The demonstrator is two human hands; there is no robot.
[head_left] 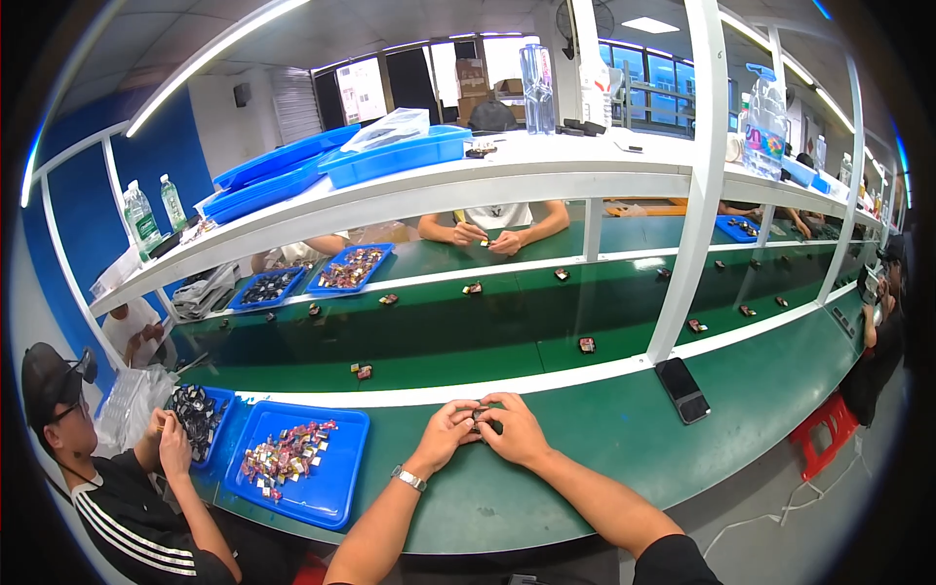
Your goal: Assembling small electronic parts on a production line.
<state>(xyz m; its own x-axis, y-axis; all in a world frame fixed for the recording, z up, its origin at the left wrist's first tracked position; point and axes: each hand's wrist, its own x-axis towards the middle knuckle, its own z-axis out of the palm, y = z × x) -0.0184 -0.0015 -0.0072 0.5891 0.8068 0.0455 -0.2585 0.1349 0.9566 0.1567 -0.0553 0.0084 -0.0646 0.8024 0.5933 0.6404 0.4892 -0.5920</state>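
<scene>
Above the green bench top [556, 487], my left hand [448, 433] and my right hand [515, 430] meet with fingertips pinched together. Between them is a small dark part [477, 416], mostly covered by the fingers; its kind cannot be made out. A metal-banded watch sits on my left wrist. Left of my left forearm lies a blue tray [356, 429] holding a loose pile of small red, white and yellow pieces [285, 458]. To the right, a black phone-like device [682, 390] rests on the bench beside a white post.
A green conveyor belt [468, 336] runs beyond the white rail, carrying several small parts. At left a co-worker [127, 478] handles something beside a blue tray of black parts [198, 424]. Overhead, a white shelf [546, 161] holds blue trays and bottles. A red stool [824, 434] stands at right.
</scene>
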